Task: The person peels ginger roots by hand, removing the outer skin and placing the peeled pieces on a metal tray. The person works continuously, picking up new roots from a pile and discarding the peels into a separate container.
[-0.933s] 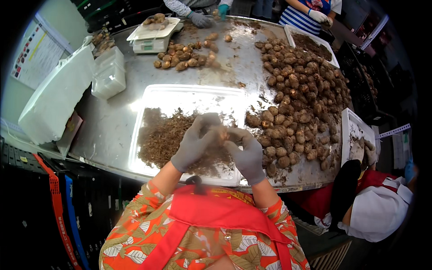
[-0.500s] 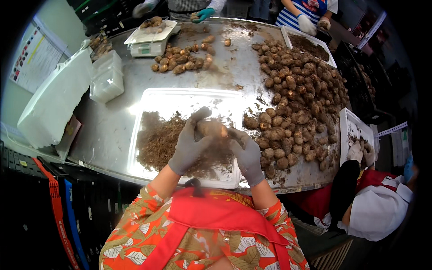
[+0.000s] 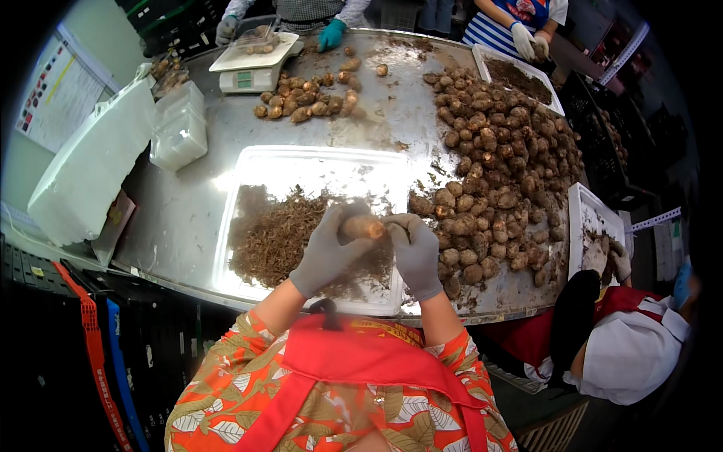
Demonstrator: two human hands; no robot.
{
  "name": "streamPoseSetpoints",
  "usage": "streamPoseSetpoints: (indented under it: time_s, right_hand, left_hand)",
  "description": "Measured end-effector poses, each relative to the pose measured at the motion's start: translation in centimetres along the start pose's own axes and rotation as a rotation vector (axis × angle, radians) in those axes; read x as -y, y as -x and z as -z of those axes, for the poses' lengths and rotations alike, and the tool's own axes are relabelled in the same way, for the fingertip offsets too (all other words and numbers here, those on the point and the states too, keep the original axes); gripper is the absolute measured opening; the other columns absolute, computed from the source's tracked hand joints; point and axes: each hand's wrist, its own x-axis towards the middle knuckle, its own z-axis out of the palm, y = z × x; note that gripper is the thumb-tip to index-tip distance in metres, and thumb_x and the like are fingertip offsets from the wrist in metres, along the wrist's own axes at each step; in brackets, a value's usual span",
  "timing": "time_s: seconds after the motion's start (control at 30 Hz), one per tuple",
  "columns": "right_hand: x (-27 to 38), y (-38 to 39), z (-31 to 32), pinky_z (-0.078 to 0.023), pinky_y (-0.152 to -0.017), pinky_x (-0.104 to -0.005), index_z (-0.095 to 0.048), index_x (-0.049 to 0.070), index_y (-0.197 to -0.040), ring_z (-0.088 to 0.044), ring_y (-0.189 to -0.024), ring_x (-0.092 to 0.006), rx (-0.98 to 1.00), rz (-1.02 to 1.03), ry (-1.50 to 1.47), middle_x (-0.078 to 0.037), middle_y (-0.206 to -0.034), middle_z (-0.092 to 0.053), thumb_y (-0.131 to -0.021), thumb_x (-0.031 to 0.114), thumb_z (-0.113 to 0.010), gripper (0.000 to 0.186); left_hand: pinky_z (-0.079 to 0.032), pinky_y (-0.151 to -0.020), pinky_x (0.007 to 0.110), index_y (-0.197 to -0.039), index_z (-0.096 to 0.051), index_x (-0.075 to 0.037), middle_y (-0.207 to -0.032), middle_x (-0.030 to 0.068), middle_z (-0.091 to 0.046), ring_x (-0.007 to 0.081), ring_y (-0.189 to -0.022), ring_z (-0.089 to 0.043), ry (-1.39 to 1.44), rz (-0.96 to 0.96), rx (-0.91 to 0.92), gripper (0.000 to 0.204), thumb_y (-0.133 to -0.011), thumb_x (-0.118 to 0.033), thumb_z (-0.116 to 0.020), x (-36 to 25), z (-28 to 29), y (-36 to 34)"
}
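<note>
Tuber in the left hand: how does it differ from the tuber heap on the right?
The tuber is held in the left hand over the white tray; the tuber heap lies on the metal table. The tuber shows paler, orange-tan skin, while the heap looks mostly darker brown. The tuber is single; the heap has many pieces. Both show rounded, brownish shapes.

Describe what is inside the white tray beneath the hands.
The white tray holds a heap of brown, fibrous scraps, its far end mostly bare. The left hand, holding a tuber, and the right hand block part of the tray's right side; what lies behind them is hidden.
</note>
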Motion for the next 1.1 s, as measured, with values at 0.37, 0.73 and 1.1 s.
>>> streamPoseSetpoints:
  time_s: [0.37,0.73,1.1]
  right_hand:
    - [0.8,-0.9,-0.1,-0.055,-0.069,-0.0344,-0.069,0.004,-0.101,-0.068,-0.078,-0.0284,-0.027,0.459,0.255,-0.013,-0.089,-0.069,-0.086,0.0,-0.066,0.016]
    - [1.3,-1.0,0.6,-0.055,-0.07,-0.0359,-0.069,0.001,-0.101,-0.069,-0.079,-0.0272,0.065,0.276,0.18,-0.014,-0.094,-0.069,-0.089,0.006,-0.064,0.013]
    - [0.6,-0.6,-1.5,-0.052,-0.065,-0.0393,-0.063,0.002,-0.095,-0.066,-0.071,-0.0344,-0.033,0.164,0.319,-0.017,-0.082,-0.067,-0.091,0.007,-0.062,0.006]
  left_hand:
    - [-0.046,-0.099,0.035,-0.128,-0.057,-0.004,-0.12,0.0133,-0.058,0.0237,-0.114,-0.058,-0.004,-0.029,0.053,0.055,-0.08,-0.023,-0.075,1.1,0.2,-0.6]
    - [-0.046,-0.099,0.037,-0.124,-0.059,-0.004,-0.119,0.0149,-0.058,0.028,-0.113,-0.058,-0.149,-0.099,0.03,0.053,-0.079,-0.024,-0.076,0.5,0.7,-1.2]
    - [-0.051,-0.089,0.039,-0.115,-0.06,-0.004,-0.114,0.015,-0.056,0.0338,-0.105,-0.061,-0.39,-0.135,-0.082,0.045,-0.075,-0.014,-0.077,-0.2,-0.6,-1.0]
